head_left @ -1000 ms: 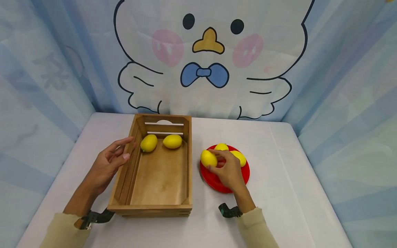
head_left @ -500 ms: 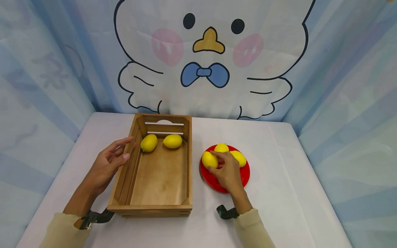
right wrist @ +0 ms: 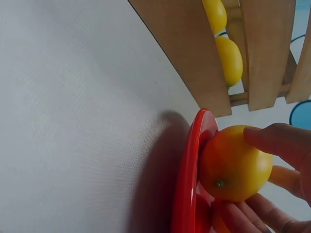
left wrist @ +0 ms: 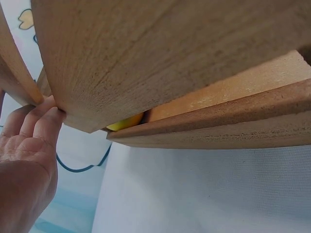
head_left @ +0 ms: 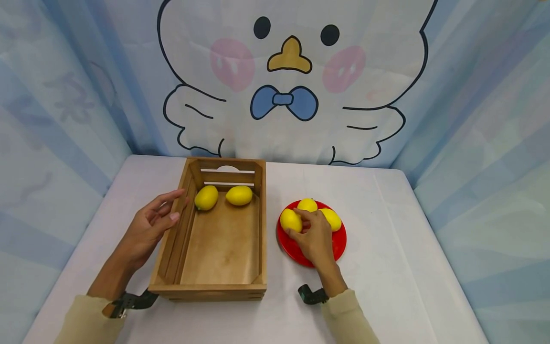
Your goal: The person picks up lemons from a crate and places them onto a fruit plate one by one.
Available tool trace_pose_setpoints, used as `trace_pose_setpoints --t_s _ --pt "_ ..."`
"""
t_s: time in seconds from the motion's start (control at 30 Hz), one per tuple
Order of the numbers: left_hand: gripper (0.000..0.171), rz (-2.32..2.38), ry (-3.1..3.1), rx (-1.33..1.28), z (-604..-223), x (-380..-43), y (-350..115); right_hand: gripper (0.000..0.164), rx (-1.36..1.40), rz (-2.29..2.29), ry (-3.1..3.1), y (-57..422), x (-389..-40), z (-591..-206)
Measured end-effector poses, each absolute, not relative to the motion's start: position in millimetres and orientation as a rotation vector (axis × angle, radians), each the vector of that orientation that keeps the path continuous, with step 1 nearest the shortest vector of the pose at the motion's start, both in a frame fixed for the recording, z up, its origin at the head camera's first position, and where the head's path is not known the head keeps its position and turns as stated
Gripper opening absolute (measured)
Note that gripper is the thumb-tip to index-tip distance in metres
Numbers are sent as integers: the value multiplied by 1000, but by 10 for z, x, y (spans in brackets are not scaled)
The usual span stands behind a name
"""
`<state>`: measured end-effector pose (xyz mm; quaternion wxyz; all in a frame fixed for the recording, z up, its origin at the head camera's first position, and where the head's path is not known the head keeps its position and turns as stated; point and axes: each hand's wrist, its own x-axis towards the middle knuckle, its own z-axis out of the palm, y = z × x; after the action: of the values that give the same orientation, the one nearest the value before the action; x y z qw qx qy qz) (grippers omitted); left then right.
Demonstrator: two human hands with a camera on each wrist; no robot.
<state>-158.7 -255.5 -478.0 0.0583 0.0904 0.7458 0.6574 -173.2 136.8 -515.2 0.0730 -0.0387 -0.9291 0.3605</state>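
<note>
My right hand (head_left: pixel 317 239) pinches a yellow lemon (head_left: pixel 290 220) between thumb and fingers, over the left part of a red plate (head_left: pixel 296 251). In the right wrist view that lemon (right wrist: pixel 235 170) touches or nearly touches the plate's inner side. Two more lemons, one at the back (head_left: pixel 307 205) and one at the right (head_left: pixel 331 220), lie on the plate. A wooden crate (head_left: pixel 221 287) stands to the left, with two lemons (head_left: pixel 206 198) at its far end. My left hand (head_left: pixel 148 229) touches the crate's left side, fingertips at a slat (left wrist: pixel 82 87) in the left wrist view.
A white cloth (head_left: pixel 386 248) covers the table. Patterned curtains (head_left: pixel 477 143) enclose its back and sides. The crate's slatted right wall (head_left: pixel 262 229) rises between its floor and the plate. Each wrist wears a dark camera mount (head_left: pixel 312 295).
The right hand and its lemon have shifted slightly right and settled lower over the plate. The left hand and the crate have stayed still.
</note>
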Motion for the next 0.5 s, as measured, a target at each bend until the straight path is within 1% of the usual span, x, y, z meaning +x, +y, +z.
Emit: trace_pose_setpoints --t_s 0.5 --pt "59 1962 2285 253 -4767 -1590 -2547 59 -147 1085 -2765 1364 -1703 -5150"
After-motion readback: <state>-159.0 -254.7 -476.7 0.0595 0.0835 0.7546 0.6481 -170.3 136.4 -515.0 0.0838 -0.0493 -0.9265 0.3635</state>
